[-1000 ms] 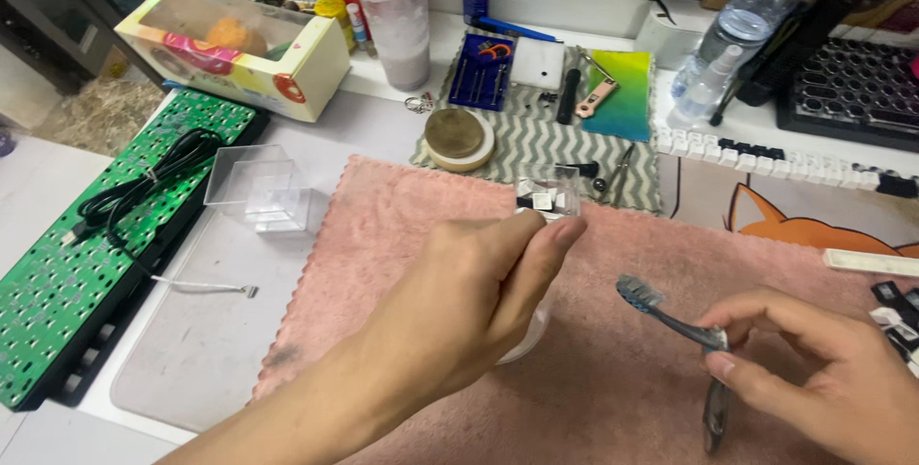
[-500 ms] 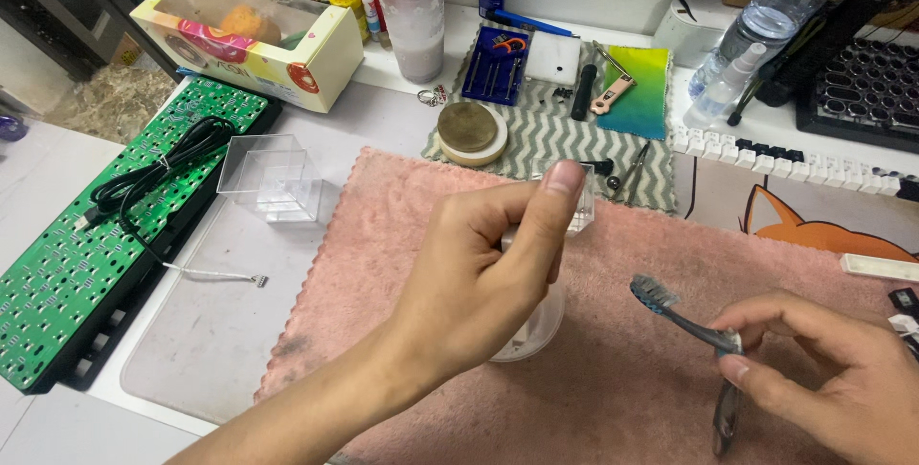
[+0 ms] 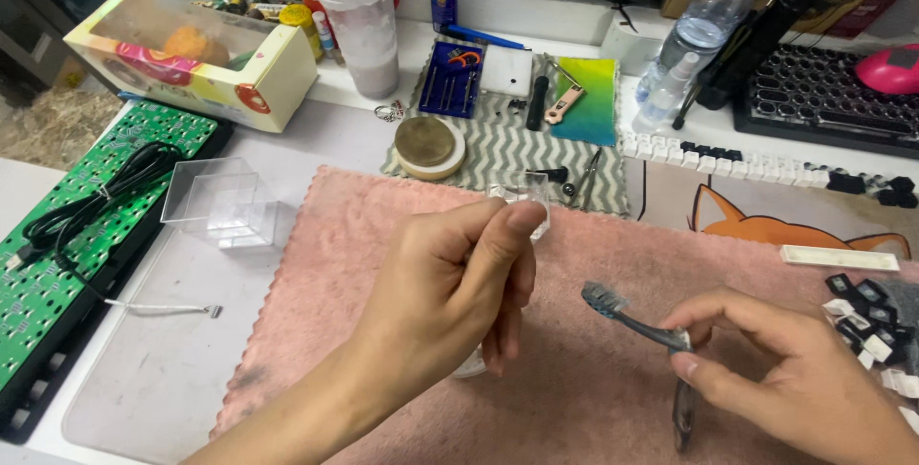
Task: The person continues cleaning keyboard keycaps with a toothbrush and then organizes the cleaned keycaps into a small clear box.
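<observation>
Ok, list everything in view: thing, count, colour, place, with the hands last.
clear piece: 1, transparent, pinched in left fingertips
toothbrush: 1, dark grey, in right hand
towel: 1, pink, under both hands
circuit board: 1, green, far left
cable: 1, black, on the board
clear box: 1, transparent, left of the towel
carton: 1, cream with a window, back left
lidded cup: 1, clear, back centre
water bottle: 1, clear with blue cap, back right
round tin: 1, brass-coloured, on the zigzag mat
keycaps: several, black and white, right edge
left hand: raised, centre
right hand: lower right
</observation>
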